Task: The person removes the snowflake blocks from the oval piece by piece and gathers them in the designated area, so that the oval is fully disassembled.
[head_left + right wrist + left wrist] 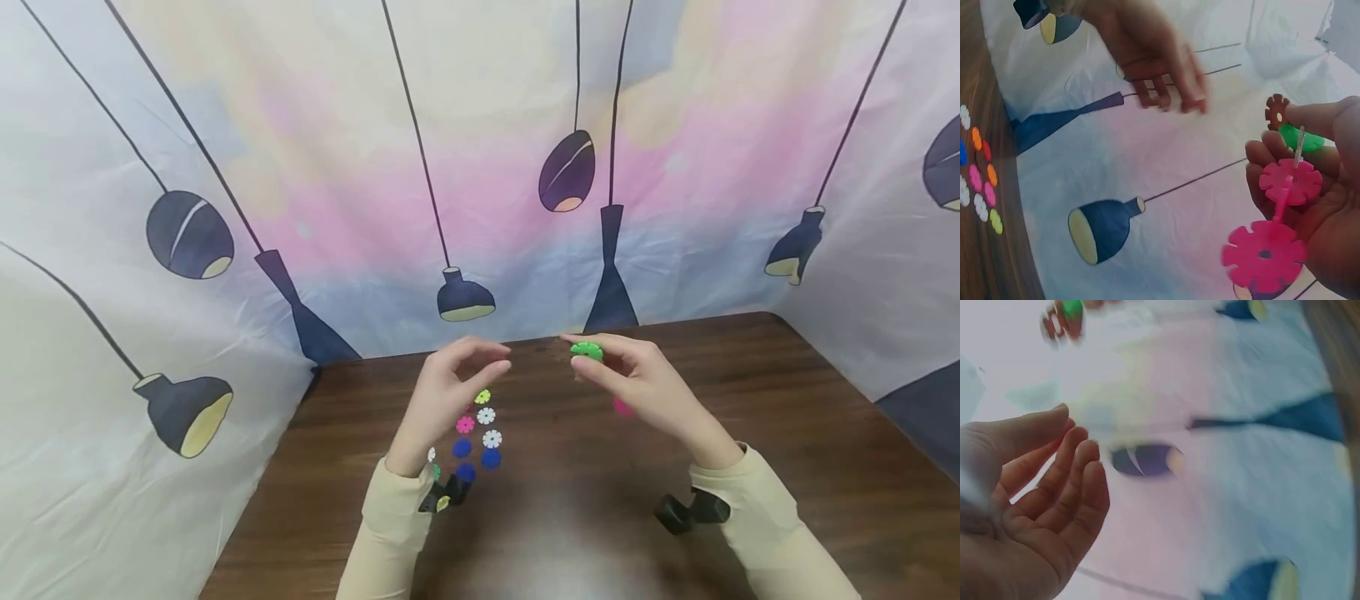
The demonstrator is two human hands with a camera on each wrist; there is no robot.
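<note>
My right hand (637, 371) grips a chain of slotted plastic snowflake discs, pinching it by the green disc (587, 350) between thumb and fingers. In the right wrist view the chain shows a brownish disc (1276, 112) at the far end. A whitish disc (1299, 147) stands edge-on beside a pink disc (1290, 182), and a larger-looking pink disc (1264, 257) hangs lowest. My left hand (453, 383) is raised opposite, apart from the chain. Its fingers are loosely curved, with nothing between them and the thumb (1041, 428).
Below my left hand, several loose discs lie in rows on the brown wooden table (570, 467), among them a yellow disc (482, 397), a white disc (486, 416) and a blue disc (491, 459). A curtain (510, 167) printed with lamps stands behind the table.
</note>
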